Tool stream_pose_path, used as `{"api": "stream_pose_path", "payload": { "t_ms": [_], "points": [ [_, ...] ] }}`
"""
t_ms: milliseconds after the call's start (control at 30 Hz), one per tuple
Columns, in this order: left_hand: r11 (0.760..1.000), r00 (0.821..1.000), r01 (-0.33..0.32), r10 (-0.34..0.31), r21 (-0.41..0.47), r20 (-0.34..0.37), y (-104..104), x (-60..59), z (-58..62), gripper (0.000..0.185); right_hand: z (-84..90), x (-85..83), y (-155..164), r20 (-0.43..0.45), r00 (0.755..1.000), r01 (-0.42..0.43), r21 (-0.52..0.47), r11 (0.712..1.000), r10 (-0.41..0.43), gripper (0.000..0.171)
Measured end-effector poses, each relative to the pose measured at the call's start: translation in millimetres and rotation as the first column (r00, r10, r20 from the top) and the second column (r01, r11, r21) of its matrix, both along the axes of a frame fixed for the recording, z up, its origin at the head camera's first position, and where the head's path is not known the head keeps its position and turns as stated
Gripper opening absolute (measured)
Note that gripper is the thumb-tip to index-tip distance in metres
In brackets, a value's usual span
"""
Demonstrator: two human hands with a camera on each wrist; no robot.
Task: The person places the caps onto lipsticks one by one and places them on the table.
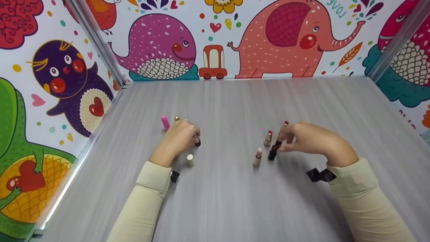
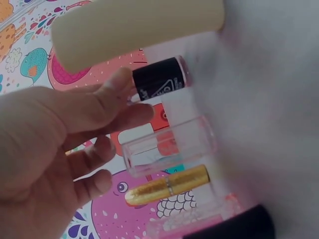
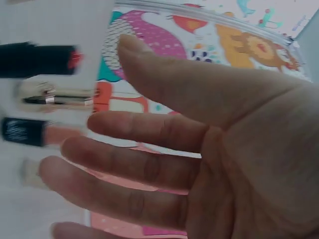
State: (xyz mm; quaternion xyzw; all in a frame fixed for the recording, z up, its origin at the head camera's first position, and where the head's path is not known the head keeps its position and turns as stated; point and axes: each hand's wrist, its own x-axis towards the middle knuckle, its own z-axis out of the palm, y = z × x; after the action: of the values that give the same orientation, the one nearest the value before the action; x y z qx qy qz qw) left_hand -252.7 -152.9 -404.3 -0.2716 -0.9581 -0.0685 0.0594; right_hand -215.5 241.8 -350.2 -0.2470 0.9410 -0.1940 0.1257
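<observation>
Closest to where I stand: two pale sleeves (image 1: 139,201) with folded cuffs, forearms well apart, a small black mount (image 1: 321,175) at the right wrist; cuffs presumably turned back so cloth does not brush the pieces. Next, on the grey table (image 1: 215,208), a cream cap (image 1: 190,160) stands to the left and a pale pink lipstick (image 1: 258,157) to the right, with a black lipstick (image 1: 272,153), red-tipped, just beyond it. These rest upright on flat ends, likely so bare colour touches nothing. Hands are apart. Left hand (image 1: 179,137): thumb and forefinger pinch a black lettered tube (image 2: 160,78) near its upper end, remaining fingers loosely bent; black end faces down, contact with the tabletop not certain. Fingertip hold probably suits a slim piece with close neighbours: a clear cap (image 2: 172,145) and a gold tube (image 2: 168,185) stand near it. Right hand (image 1: 309,139): fingers extended and spread in its wrist view, thumb away from them, nothing in the grasp. It is beside the black lipstick and a tall red-tipped lipstick (image 1: 285,124); whether a fingertip touches either, cannot tell. A gold-cased lipstick (image 1: 268,138) stands just left of these, the group seemingly bunched for one hand's reach. Farther left, past the left hand, a bright pink piece (image 1: 165,123). Rear: printed panels (image 1: 278,64) with cartoon animals border the table.
</observation>
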Motion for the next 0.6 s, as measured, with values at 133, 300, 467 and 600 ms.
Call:
{"api": "stream_pose_path", "payload": {
  "t_ms": [133,300,467,600],
  "points": [
    [1.000,1.000,-0.006,0.006,-0.004,0.007,-0.9,-0.7,1.5,0.005,-10.4,-1.9,-0.2,0.022,1.000,-0.012,0.005,1.000,0.012,0.032],
    [1.000,1.000,-0.001,0.001,0.002,0.002,-0.3,-1.7,3.5,0.004,-21.2,-4.3,-7.0,-0.009,1.000,-0.024,-0.001,1.000,0.024,0.023],
    [1.000,1.000,0.006,-0.006,0.004,-0.018,-1.6,-1.1,2.1,0.003,-31.5,-7.0,-14.9,-0.030,0.999,-0.028,-0.010,1.000,0.027,0.018],
    [1.000,1.000,-0.007,0.007,0.010,-0.006,-2.2,-0.8,-0.8,0.004,-37.2,-6.5,-19.8,-0.036,0.999,-0.021,0.002,1.000,0.021,0.018]
  ]
}}
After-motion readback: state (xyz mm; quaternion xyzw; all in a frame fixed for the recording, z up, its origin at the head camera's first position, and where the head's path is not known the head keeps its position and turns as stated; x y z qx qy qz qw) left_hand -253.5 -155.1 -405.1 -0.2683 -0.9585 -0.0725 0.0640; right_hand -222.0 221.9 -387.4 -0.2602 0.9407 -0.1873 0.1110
